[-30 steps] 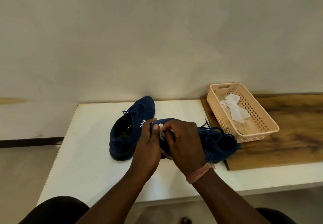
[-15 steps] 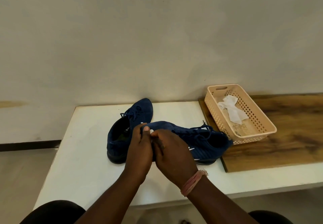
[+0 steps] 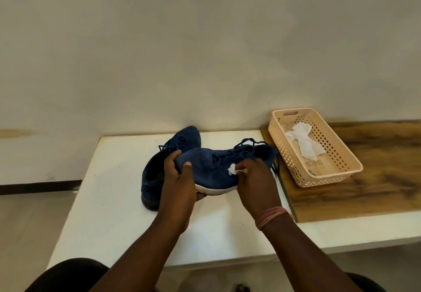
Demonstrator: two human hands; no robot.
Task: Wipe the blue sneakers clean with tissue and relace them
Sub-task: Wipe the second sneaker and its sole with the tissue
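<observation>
Fingers of the left hand [image 3: 180,184] curl round the toe of the near sneaker [image 3: 218,166], thumb on the knit upper and the rest wrapped under the white sole, so the shoe is held up off the table [image 3: 109,200]. On the right hand [image 3: 255,182], the fingertips pinch a small wad of tissue [image 3: 232,169] against the shoe's side, just below the laces [image 3: 230,155].

The second sneaker [image 3: 159,173] sits flat behind, to the left, its toe pointing at the far wall. To the right a basket [image 3: 330,178] with more tissue in it rests on a wooden board [image 3: 376,178].

Risks, as I judge them:
- The wad is small and thin; hard rubbing on rough knit could shred it and leave white lint on the blue fabric.
- Loose lace loops hang near the wiping hand; a stroke towards them could snag one and pull the lacing uneven.
- The shoe is supported at the toe only, so a firm push near the heel could twist it out of that grip.
- The heel hangs close to the basket and could knock it.
</observation>
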